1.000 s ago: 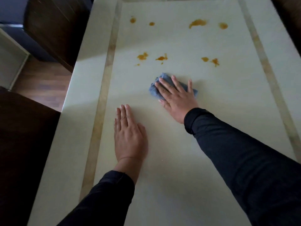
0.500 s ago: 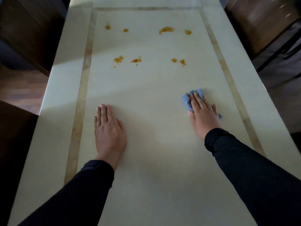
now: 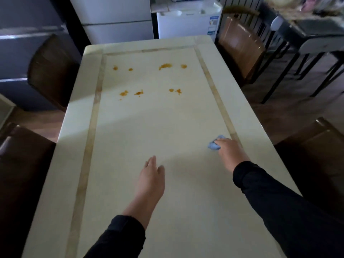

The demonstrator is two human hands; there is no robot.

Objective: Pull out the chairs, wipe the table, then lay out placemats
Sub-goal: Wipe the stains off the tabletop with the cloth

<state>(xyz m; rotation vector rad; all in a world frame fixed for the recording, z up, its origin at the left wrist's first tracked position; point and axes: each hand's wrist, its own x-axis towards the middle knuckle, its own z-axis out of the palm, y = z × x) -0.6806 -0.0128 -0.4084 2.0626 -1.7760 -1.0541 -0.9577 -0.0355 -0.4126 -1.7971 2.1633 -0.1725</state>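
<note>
1. The right hand (image 3: 229,153) pressed a bunched blue cloth (image 3: 214,144) against the cream table (image 3: 149,127), close to the tan inlay strip (image 3: 221,112) on the right side.
2. The left hand (image 3: 150,175) lay with fingers straight and together near the table's middle, holding nothing.
3. Orange stains (image 3: 165,66) dotted the far half, well apart from the cloth.
4. Brown chairs (image 3: 240,45) stood back from both long edges.
</note>
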